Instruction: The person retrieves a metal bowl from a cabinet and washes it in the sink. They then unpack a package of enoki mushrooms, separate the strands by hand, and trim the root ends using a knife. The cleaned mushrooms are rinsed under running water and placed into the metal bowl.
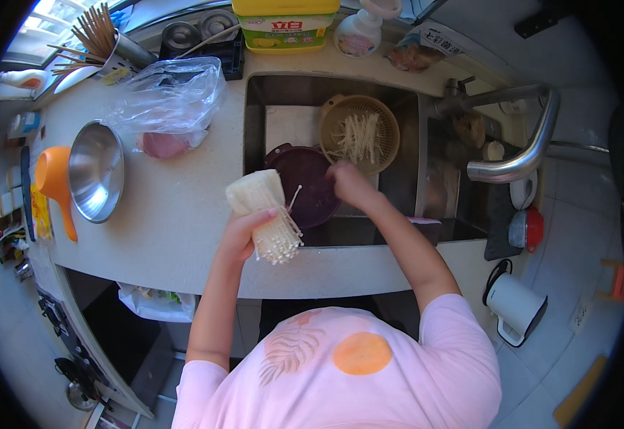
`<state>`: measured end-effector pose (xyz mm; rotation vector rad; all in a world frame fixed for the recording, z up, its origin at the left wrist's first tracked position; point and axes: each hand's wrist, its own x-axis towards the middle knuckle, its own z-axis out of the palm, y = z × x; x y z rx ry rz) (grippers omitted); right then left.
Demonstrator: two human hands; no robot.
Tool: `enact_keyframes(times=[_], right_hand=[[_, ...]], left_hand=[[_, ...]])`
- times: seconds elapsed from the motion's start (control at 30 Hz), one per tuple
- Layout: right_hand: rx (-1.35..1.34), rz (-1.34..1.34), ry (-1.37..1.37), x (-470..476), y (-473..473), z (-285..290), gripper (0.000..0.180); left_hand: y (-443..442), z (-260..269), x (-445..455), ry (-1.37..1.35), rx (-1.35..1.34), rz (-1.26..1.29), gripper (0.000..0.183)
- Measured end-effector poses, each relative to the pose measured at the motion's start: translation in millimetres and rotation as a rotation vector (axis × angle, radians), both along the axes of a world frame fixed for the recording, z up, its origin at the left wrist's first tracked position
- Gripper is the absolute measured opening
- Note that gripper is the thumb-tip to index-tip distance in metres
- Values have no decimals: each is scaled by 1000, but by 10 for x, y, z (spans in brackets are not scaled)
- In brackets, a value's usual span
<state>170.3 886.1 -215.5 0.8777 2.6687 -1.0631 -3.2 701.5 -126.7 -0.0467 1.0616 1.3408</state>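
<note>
A thick bunch of enoki mushrooms [279, 236] is gripped in my left hand [240, 234], its pale root block pointing up and its small caps towards me. One stem sticks out from its side. The bunch is over the sink's front left edge. My right hand [354, 185] is curled above the right side of a dark purple basin [312, 193] in the sink [404, 198]; its fingertips are blurred, so anything between them is hidden. Just behind that hand, a beige colander [391, 126] holds loose enoki strands [361, 137].
On the counter at left are a steel bowl [96, 171], an orange ladle [52, 171] and a clear plastic bag [167, 96] by pink meat [163, 145]. A metal faucet [537, 139] arches over the sink's right side. A white kettle [515, 305] stands at far right.
</note>
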Motion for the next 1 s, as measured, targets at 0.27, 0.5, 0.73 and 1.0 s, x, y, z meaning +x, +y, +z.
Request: enact_keyframes(times=[0.27,0.5,0.73,1.0], right_hand=[[-793,-391,498,-105,-179,1069,17],[-267,-445,525,-61,-235,1210,11],[-672,-662,570,-18,-201,577,11],[-600,-937,239,-99,-172,-692,7]], left_hand=[[363,-15,311,303,133,-102,45],[419,35,446,373,136,-52,42],[454,-300,403,208,90,3,43],[491,-1439,294,242,-121,-42,37]])
